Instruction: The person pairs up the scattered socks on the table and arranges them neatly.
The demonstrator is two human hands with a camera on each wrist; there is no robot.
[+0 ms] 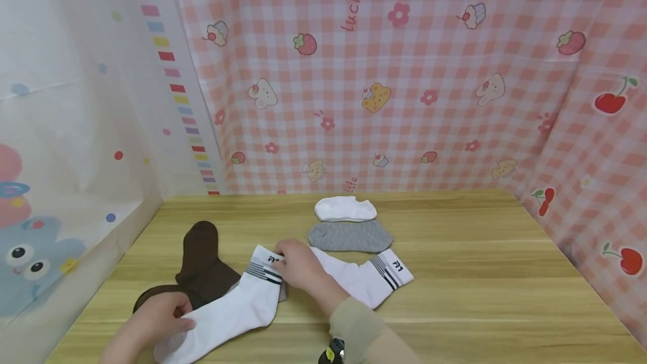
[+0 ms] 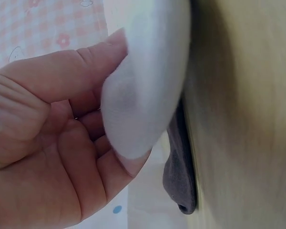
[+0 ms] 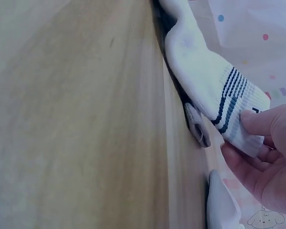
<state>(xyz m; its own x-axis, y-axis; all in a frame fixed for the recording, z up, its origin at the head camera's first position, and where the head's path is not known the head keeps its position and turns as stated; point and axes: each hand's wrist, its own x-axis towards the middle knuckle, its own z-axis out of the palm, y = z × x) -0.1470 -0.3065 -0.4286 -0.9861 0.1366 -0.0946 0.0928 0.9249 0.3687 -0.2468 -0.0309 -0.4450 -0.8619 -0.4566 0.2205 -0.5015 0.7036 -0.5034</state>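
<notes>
A white sock (image 1: 229, 313) with black stripes at its cuff stretches between my two hands, lifted off the table. My left hand (image 1: 159, 319) pinches its toe end between thumb and fingers, as the left wrist view shows. At the cuff, my right hand (image 1: 300, 265) grips the ribbed edge, thumb on the near side. Right of that hand, a matching white striped sock (image 1: 349, 280) lies flat, partly hidden by my right forearm. Dark brown socks (image 1: 199, 254) lie behind and under the held sock. A grey cuff (image 3: 198, 126) shows beneath it in the right wrist view.
Farther back on the wooden table (image 1: 455, 285) lie a grey ankle sock (image 1: 350, 236) and, behind it, a white ankle sock (image 1: 345, 209). A pink checked cloth (image 1: 394, 128) hangs along the back edge, with printed cloth at both sides.
</notes>
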